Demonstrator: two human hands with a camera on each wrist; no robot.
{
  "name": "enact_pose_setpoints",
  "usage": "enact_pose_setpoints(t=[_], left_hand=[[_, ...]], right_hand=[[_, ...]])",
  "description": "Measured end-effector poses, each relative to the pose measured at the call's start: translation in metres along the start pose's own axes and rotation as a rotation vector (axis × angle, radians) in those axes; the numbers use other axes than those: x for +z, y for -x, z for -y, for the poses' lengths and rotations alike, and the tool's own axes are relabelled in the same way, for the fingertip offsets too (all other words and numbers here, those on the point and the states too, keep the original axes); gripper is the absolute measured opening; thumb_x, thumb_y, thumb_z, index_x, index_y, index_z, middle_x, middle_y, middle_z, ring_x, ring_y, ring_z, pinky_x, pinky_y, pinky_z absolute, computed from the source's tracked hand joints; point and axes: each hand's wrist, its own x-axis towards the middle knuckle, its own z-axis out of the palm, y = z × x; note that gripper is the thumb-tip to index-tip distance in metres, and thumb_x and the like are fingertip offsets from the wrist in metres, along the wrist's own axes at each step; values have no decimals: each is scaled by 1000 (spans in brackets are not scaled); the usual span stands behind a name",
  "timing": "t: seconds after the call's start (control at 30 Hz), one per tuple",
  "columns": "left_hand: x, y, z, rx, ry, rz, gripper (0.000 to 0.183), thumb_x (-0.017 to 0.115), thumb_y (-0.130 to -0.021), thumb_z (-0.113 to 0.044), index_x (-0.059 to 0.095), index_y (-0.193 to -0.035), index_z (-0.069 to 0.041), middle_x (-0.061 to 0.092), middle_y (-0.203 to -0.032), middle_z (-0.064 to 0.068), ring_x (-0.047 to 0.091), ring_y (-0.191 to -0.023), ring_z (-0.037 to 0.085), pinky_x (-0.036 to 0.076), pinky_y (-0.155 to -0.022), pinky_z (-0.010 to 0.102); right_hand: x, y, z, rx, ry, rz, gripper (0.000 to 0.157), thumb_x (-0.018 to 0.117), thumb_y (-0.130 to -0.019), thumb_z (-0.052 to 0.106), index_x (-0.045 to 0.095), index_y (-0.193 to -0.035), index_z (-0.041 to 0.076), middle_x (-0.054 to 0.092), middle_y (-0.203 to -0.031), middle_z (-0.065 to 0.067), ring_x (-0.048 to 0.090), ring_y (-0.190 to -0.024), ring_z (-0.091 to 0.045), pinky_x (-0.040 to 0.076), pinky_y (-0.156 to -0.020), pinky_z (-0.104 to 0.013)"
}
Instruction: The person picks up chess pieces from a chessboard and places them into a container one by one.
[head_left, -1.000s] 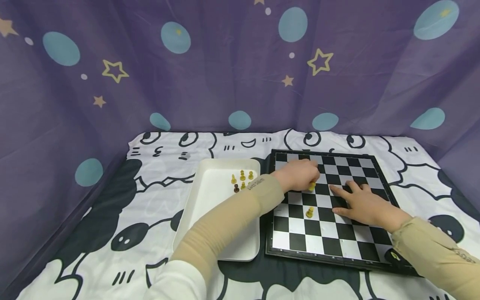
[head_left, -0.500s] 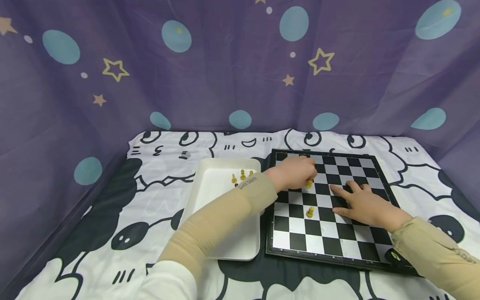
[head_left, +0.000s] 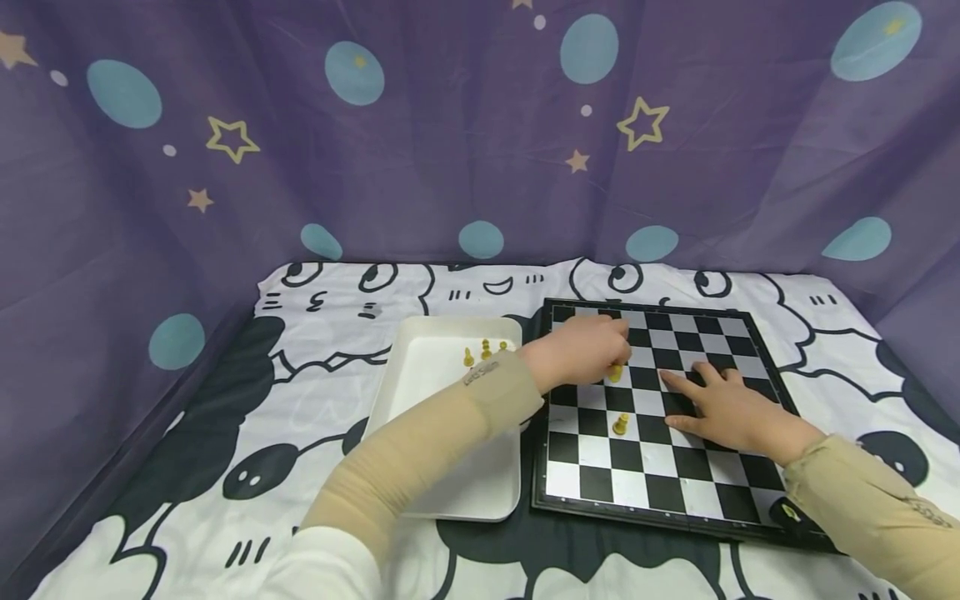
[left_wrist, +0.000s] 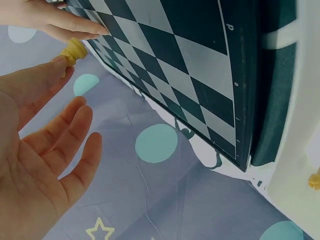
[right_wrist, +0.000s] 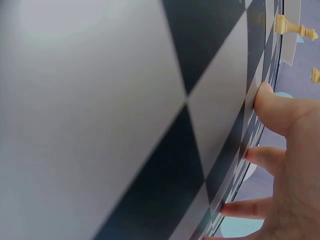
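Observation:
My left hand (head_left: 583,348) is over the left part of the checkered chessboard (head_left: 657,459). Between thumb and index finger it pinches a yellow chess piece (left_wrist: 74,51), its base tilted upward in the left wrist view; the other fingers are spread loosely. The piece is held above the board. A second yellow chess piece (head_left: 621,424) stands upright on a square nearer the front; the right wrist view shows its narrow top. My right hand (head_left: 738,417) lies with fingers spread, fingertips touching the middle-right squares, holding nothing.
Left of the board stands a white tray (head_left: 420,379) with several yellow chess pieces (head_left: 485,348), partly hidden by my left sleeve. A dark round patch (head_left: 787,512) with a yellow-green spot shows at the board's near right corner. A purple curtain (head_left: 480,150) hangs behind.
My left hand has shifted slightly left over the board with the pinched chess piece. The sleeve now covers the dark piece in the tray. My right hand has stayed put.

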Motion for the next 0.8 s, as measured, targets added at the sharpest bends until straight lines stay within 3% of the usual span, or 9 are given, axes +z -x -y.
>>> enact_pose_setpoints(t=[0.23,0.57,0.8], left_hand=[[2,7,1,-14,32,-17,10,65,-90,-19,73,-95,-20,60,-107,-3,59,-95,10,49,-81,23],[1,23,4,-31,39,-14,8,64,-91,-18,71,-88,-19,58,-98,-2,54,-82,11,46,-69,22],[-2,36,11,-52,41,-34,7,66,-89,-20,72,-93,-20,60,-101,-3,57,-91,12,48,-78,25]], right_hand=[[2,1,-1,2,1,4,80,53,-82,67,43,-142,14,36,-133,-34,39,-110,-60,45,-73,-67],[1,1,0,1,0,3,81,52,-82,67,43,-142,14,36,-133,-33,39,-110,-60,45,-73,-67],[0,0,0,4,10,2,80,53,-82,67,42,-142,14,37,-133,-33,40,-109,-59,45,-74,-67]])
